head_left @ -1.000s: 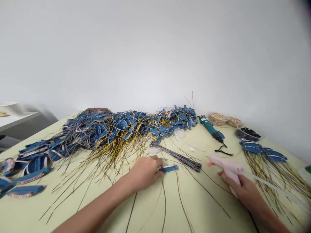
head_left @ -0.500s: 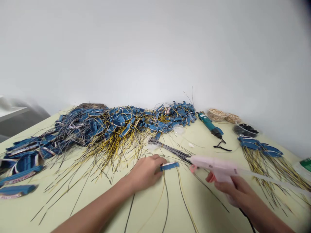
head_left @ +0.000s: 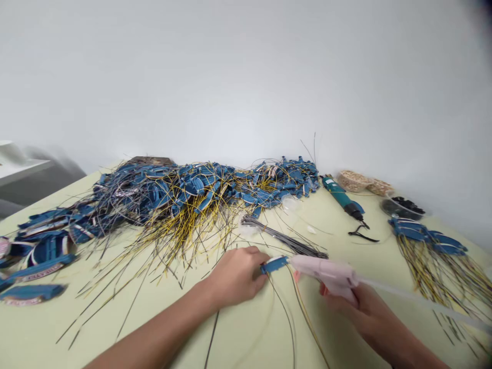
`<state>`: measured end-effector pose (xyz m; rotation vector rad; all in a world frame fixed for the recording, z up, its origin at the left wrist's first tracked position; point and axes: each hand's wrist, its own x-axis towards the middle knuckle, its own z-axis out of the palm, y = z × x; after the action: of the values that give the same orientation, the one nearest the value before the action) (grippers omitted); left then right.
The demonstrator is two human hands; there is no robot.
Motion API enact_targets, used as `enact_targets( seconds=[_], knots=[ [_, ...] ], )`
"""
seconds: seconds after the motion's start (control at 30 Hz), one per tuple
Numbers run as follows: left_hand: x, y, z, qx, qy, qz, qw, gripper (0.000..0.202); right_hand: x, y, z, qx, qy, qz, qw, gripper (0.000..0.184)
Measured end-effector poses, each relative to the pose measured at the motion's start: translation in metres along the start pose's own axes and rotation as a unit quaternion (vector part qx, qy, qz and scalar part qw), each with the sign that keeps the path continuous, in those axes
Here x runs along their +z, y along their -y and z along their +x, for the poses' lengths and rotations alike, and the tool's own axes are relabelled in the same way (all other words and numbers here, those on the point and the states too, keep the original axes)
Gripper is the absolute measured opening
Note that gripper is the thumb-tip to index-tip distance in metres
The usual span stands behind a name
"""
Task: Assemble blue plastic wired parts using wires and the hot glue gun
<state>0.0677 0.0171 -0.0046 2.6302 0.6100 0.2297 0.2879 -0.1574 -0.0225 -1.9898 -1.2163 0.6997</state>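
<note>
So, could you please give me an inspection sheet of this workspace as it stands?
Surface: pale green table, strewn with loose wires.
Job's things: blue piece, glue gun nozzle at it.
Clutter: heap of blue pieces, wire bundle, teal tool, bowls, smaller pile.
Grips: left hand pinches the blue piece; right hand holds the glue gun.
Cables: black cord by the teal tool.
Surroundings: white wall.
</note>
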Motion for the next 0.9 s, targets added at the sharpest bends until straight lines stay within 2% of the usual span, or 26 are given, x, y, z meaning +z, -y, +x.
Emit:
enact_targets(
  seconds=[0.37, 0.7, 0.9],
  knots=[
    [-0.001, -0.001, -0.002, 0.002, -0.013, -0.019, 1.000, 0.038, 0.003, 0.001, 0.003, 0.003, 0.019, 0.003, 1.000, 0.029],
    [-0.006, -0.006, -0.005, 0.015, -0.021, -0.026, 0.999, 0.035, 0.007, 0.001, 0.001, 0.016, 0.003, 0.023, 1.000, 0.029],
    [-0.005, -0.006, -0.006, 0.025, -0.029, -0.017, 0.999, 0.033, 0.010, -0.010, 0.001, 0.014, -0.009, 0.030, 0.999, 0.031]
  ],
)
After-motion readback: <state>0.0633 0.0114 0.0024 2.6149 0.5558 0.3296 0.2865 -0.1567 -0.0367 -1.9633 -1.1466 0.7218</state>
